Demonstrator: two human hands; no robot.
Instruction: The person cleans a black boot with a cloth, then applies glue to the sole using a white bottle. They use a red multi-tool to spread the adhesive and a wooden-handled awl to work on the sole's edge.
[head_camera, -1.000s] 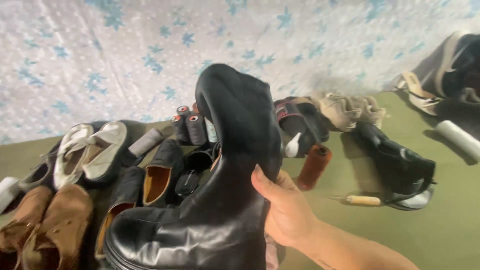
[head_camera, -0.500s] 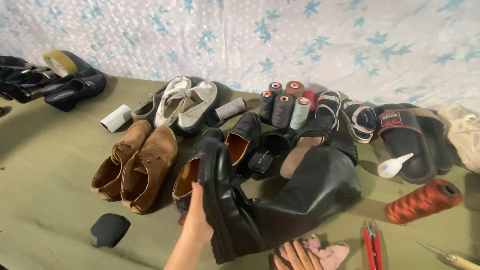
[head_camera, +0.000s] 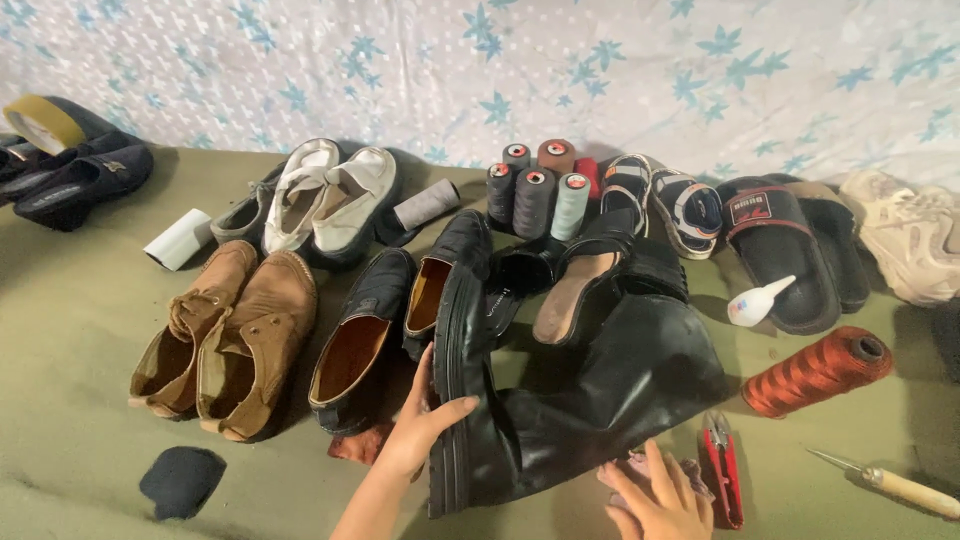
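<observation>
Head view: left hand grips black boot sole; right hand spread flat.

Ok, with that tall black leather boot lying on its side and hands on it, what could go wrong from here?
1. The left hand grips only the sole edge of the tall black leather boot; it could tip onto the black loafers beside it.
2. The right hand rests right beside the red thread snips; a careless reach might catch the blades.
3. The white glue bottle lies near the boot shaft and could get knocked.
</observation>
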